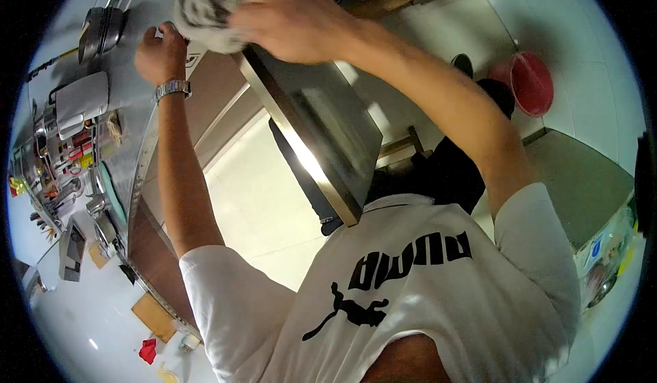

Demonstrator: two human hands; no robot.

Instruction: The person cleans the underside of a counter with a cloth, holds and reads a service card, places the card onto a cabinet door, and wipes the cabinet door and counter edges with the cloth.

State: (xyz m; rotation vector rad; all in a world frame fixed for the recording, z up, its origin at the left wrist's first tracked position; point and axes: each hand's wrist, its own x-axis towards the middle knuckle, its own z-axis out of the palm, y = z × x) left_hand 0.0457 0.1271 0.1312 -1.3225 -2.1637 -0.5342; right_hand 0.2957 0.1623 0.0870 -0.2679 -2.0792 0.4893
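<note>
My right hand [291, 23] is closed on a bunched cloth [205, 15], pale with dark grey streaks, at the top of the view. The cloth lies by the upper end of an open metal door [318, 112], whose bright edge runs down toward my body. My left hand [162, 56], with a metal-banded watch on the wrist, is beside the cloth at the grey metal counter [147, 6]. Its fingers are curled in; whatever they may hold is hidden.
A dark lidded pan [100, 35], a grey tray-like box [82, 104] and several small containers stand along the left. A pink bucket [531, 84] stands by the tiled wall at right. Below it is a grey-green surface [575, 181]. Wooden boards [154, 316] lie at lower left.
</note>
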